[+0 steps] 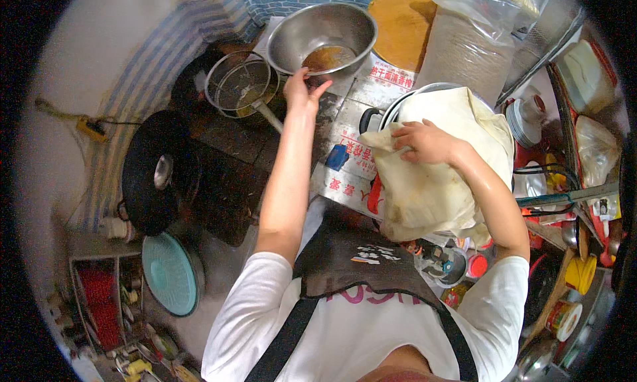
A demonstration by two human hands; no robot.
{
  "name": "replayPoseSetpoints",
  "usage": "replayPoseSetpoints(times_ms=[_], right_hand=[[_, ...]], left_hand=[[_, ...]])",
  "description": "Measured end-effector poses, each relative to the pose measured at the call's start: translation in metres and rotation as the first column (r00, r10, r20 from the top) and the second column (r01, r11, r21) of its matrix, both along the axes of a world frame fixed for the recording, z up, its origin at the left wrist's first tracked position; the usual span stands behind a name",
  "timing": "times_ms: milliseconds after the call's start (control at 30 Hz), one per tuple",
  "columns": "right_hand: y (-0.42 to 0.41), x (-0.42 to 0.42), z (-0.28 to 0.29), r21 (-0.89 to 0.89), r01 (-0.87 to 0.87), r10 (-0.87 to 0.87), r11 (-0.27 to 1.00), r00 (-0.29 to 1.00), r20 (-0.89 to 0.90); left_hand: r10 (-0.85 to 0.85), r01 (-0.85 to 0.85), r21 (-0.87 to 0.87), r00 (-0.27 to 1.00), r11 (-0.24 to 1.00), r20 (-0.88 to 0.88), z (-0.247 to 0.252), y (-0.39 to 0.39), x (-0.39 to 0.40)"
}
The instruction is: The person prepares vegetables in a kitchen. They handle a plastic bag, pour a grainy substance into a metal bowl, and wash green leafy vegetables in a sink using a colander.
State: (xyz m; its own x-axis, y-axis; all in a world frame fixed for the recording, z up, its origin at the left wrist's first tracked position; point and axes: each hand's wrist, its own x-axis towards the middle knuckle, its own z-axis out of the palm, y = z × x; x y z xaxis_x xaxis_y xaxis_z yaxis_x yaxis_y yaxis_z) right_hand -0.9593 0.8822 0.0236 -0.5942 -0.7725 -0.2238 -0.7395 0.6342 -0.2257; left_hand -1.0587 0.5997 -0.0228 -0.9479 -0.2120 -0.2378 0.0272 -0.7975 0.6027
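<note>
My left hand (304,94) is at the near rim of a stainless steel bowl (283,39), its fingertips on the edge and the thumb spread to the right. Brown liquid or residue lies in the bottom of the bowl. My right hand (429,142) rests on a cream cloth (438,198), fingers spread at its upper left edge. The cloth covers most of a large metal pot (393,108) with a black side handle (369,119); what is under it is hidden. Left of the bowl, a mesh strainer (239,78) with a long handle sits over another vessel.
A black wok (149,183) leans at the left, above a turquoise plastic colander (168,272). Behind the pot stand a round wooden board (402,26) and a large plastic bag (468,48). Stacked plates (522,123) and crowded shelves lie to the right. Printed sheeting (343,183) covers the worktop.
</note>
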Motion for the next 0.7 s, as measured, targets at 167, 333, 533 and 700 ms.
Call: replayPoseSetpoints(times_ms=[167, 333, 533, 700], right_hand=[[-0.011, 0.011, 0.009, 0.046, 0.126, -0.123, 0.991, 0.99, -0.064], [-0.022, 0.016, 0.014, 0.107, 0.161, -0.143, 0.981, 0.977, -0.155], [-0.027, 0.013, 0.006, 0.163, 0.117, -0.063, 0.98, 0.949, -0.308], [-0.031, 0.002, 0.006, 0.053, 0.049, -0.035, 0.997, 0.97, -0.242]], left_hand=[[-0.008, 0.027, -0.084, 0.973, 0.996, 0.229, -0.065, 0.042, -0.044], [-0.051, 0.078, -0.056, 0.924, 0.995, 0.378, -0.132, 0.086, -0.059], [-0.024, 0.086, -0.112, 0.885, 0.99, 0.465, -0.17, 0.114, -0.058], [-0.276, 0.219, 0.18, 0.865, 0.959, 0.42, -0.209, 0.076, -0.075]])
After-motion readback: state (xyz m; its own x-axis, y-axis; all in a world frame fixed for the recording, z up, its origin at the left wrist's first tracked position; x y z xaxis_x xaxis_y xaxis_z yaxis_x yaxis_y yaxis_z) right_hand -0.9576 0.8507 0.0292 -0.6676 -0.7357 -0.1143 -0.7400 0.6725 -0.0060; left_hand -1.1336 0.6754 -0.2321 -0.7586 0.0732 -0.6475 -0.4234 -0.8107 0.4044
